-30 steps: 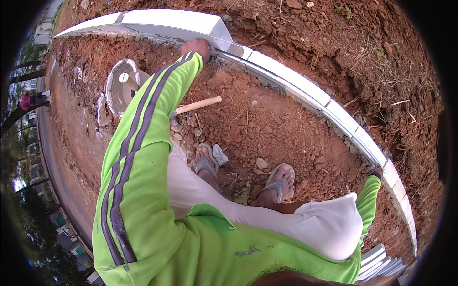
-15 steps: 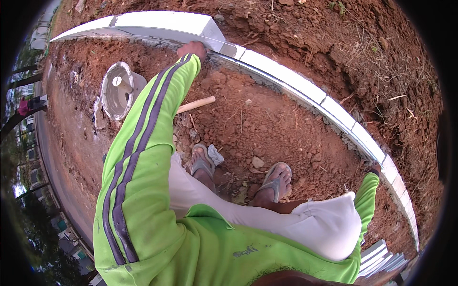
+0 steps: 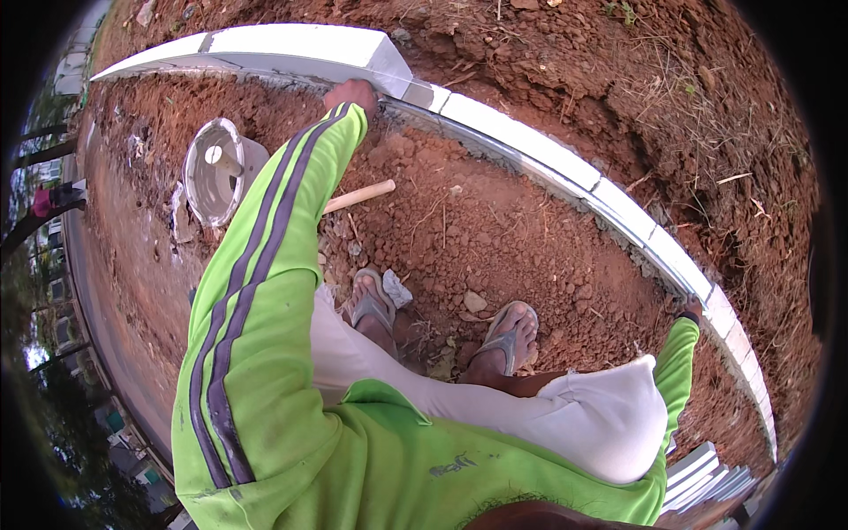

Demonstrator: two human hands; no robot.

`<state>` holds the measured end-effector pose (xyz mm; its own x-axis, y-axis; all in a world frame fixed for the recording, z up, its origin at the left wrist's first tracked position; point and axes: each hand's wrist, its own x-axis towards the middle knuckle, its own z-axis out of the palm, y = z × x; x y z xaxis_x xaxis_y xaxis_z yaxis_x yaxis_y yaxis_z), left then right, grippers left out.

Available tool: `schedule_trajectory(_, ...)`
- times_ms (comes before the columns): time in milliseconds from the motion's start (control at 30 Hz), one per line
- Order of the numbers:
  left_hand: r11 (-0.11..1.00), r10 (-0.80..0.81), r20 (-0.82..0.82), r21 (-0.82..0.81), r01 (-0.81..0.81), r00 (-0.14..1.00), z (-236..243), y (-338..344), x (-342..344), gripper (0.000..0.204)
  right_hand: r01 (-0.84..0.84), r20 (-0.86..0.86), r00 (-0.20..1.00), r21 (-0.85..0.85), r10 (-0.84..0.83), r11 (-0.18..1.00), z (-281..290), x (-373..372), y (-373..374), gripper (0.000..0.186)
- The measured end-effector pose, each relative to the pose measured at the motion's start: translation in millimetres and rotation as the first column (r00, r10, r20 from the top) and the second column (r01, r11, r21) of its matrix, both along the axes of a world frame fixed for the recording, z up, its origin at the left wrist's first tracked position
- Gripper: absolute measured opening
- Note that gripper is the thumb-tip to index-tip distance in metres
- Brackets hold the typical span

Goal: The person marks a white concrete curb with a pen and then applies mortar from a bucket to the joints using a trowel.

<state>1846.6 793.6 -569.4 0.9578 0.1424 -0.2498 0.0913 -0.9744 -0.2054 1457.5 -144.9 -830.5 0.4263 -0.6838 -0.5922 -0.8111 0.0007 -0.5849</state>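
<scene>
A long white rectangular concrete block [image 3: 291, 49] is sitting on top of a curving row of white kerb blocks [image 3: 565, 172] that is running across the red-brown dug earth [image 3: 495, 238] from upper left to lower right. The left hand [image 3: 352, 92] is resting against the near lower edge of that block close to its right end, fingers pressing on it; whether they are curling under it I cannot tell. The left arm in its bright green sleeve with grey stripes [image 3: 265, 265] is stretching up from the lower edge to reach it. Far along the row to the right, the right hand [image 3: 691, 309] is touching the top of the kerb blocks, mostly hidden behind its green cuff, so its grip cannot be told. Between the arms, two feet in grey flip-flop sandals [image 3: 442, 322] are standing on the soil. A pale wooden handle [image 3: 358, 196] is lying on the earth just right of the left sleeve, and a grey round bucket [image 3: 216, 172] is lying tipped on its side to the left of it. White stacked slabs [image 3: 707, 473] are showing at the lower right
</scene>
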Motion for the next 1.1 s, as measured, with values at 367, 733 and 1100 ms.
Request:
schedule_trajectory(367,0.998,-0.057,0.084,0.024,0.055,0.995,-0.4,-10.2,12.6,0.056,0.649,0.146,0.748,0.040,-0.647,0.760,65.6,61.9,88.5,0.042)
schedule_trajectory(733,0.980,-0.168,0.117,0.130,0.153,0.979,-30.1,-23.4,20.4,0.065,0.767,0.212,0.640,-0.234,-0.739,0.597,132.7,19.7,118.4,0.058)
schedule_trajectory(1100,0.966,-0.173,0.133,0.214,0.142,0.976,-28.3,-3.7,31.9,0.070,0.859,0.318,0.511,-0.200,-0.798,0.471,124.9,33.8,90.5,0.053)
